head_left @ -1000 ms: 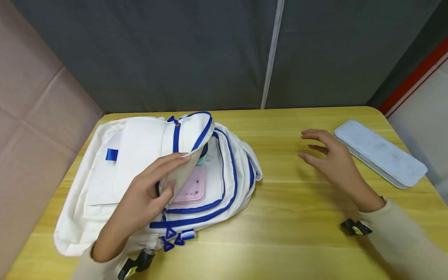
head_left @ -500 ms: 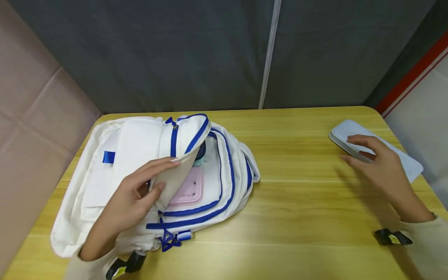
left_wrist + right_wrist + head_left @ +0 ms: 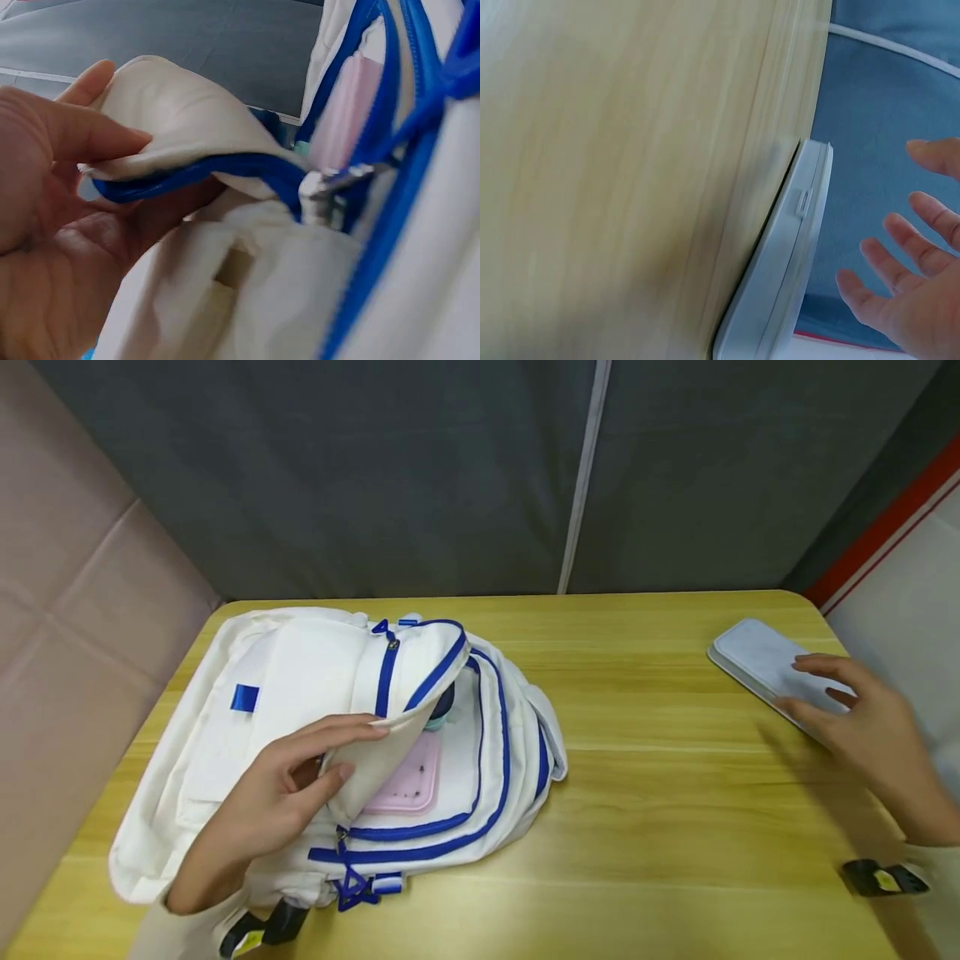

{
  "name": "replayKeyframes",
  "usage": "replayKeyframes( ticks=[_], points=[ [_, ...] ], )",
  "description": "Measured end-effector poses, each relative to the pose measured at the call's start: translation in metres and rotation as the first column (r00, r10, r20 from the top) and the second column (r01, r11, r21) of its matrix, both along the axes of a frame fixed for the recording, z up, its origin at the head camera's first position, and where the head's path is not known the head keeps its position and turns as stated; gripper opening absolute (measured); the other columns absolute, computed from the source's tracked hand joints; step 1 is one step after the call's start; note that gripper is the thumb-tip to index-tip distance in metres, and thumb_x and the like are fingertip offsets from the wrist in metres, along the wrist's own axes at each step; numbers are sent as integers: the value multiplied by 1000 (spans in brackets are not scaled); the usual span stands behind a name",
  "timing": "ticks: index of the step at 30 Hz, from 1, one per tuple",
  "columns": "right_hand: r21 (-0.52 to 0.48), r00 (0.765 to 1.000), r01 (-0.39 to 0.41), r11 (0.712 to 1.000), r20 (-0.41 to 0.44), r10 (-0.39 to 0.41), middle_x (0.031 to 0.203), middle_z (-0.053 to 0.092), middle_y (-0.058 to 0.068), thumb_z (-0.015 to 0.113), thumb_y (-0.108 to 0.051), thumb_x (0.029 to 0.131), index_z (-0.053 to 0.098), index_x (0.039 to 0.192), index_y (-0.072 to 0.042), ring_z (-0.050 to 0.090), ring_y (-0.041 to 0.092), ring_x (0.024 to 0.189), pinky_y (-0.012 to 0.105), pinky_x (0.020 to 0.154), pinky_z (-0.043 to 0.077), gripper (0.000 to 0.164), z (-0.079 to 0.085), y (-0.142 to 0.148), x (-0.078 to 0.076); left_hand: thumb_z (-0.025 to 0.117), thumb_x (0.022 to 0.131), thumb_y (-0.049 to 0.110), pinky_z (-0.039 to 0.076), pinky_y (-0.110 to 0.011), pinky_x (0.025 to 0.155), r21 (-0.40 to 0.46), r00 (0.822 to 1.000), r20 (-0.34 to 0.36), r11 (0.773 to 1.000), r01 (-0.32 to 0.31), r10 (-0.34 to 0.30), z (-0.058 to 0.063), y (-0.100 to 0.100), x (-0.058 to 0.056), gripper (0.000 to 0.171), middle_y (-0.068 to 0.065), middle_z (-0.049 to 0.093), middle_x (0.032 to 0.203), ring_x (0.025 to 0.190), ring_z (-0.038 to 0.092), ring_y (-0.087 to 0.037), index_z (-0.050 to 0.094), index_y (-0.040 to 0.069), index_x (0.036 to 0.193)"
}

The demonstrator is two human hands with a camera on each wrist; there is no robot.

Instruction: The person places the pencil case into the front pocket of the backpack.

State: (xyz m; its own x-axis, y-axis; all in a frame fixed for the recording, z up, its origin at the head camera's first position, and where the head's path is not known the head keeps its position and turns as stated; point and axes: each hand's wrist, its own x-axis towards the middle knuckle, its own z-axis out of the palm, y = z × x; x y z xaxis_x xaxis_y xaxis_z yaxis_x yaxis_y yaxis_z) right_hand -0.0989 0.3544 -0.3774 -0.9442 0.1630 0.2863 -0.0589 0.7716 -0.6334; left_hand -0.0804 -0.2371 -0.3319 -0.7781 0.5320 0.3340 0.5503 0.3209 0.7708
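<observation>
A white backpack with blue zips lies on the left half of the table. Its pocket flap is pinched between the thumb and fingers of my left hand and held lifted; the left wrist view shows the flap's blue-edged rim in that grip. Inside the pocket I see a pink flat box and part of a round dark-and-teal item. My right hand, fingers spread and holding nothing, hovers over a flat pale blue case. In the right wrist view, a gap separates the fingers from the case.
The yellow wooden table stretches between backpack and case. Behind it hangs a dark grey curtain. A pink padded wall borders the left side, and a white panel with a red edge the right.
My right hand has moved right from the middle of the table to over the pale blue case. My left hand keeps hold of the flap, which stays lifted.
</observation>
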Motion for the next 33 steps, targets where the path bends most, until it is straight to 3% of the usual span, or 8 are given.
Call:
replayKeyframes(
  ticks=[9,13,16,18,22,26,29,33],
  points=[
    [100,998,19,995,52,-24,126,44,-43,77,-18,96,61,138,0,31,-27,121,-5,97,24,49,-1,16,1,54,90,-26,40,-14,114,-1,1000,-18,1000,-21,21,-3,-3,-6,56,11,62,145,139,52,-3,66,2,137],
    [160,996,0,987,87,-14,150,57,4,76,-17,96,58,140,2,40,5,146,-3,95,18,51,-4,22,1,54,90,-27,39,-14,115,11,1000,-14,1000,-21,21,-2,-4,-7,55,10,62,145,140,51,-4,66,0,137],
    [195,995,-30,980,96,11,147,52,33,76,-15,96,56,139,5,40,34,147,-1,94,15,51,-5,28,0,54,91,-26,38,-13,115,5,1000,-19,1000,-22,22,-2,-4,-6,56,10,62,145,141,51,-3,65,1,138],
    [206,996,-46,977,90,28,145,52,36,76,-13,95,56,139,6,38,36,149,1,102,16,52,-7,31,0,54,91,-26,38,-13,115,2,1000,-18,1000,-26,26,-2,-4,-5,56,11,61,146,140,51,-3,65,2,138],
    [229,996,-82,970,43,74,140,53,38,77,-10,94,57,136,6,30,11,154,8,117,12,49,-12,40,-1,56,90,-24,41,-14,113,-2,998,-34,999,-44,44,-1,-1,-3,56,9,61,146,138,52,-4,66,4,138],
    [272,992,-123,954,5,126,137,53,40,79,-10,93,60,131,8,34,17,153,11,120,10,46,-16,48,-3,61,89,-21,48,-9,81,-27,991,-105,995,-92,88,0,4,0,56,3,63,144,123,57,-3,68,8,137],
    [285,988,-156,946,30,154,141,48,43,79,-11,93,60,130,10,40,51,143,38,131,20,47,-17,54,-5,64,88,-20,45,-10,70,-58,979,-162,990,-132,121,0,6,3,58,2,65,143,117,57,-2,69,12,136],
    [268,979,-201,942,88,184,147,41,45,83,-11,89,60,130,9,35,66,134,79,113,23,51,-18,58,-7,66,85,-20,46,-9,102,-79,964,-221,982,-169,148,-1,8,6,61,-1,64,145,134,55,-3,69,12,137]
  ],
)
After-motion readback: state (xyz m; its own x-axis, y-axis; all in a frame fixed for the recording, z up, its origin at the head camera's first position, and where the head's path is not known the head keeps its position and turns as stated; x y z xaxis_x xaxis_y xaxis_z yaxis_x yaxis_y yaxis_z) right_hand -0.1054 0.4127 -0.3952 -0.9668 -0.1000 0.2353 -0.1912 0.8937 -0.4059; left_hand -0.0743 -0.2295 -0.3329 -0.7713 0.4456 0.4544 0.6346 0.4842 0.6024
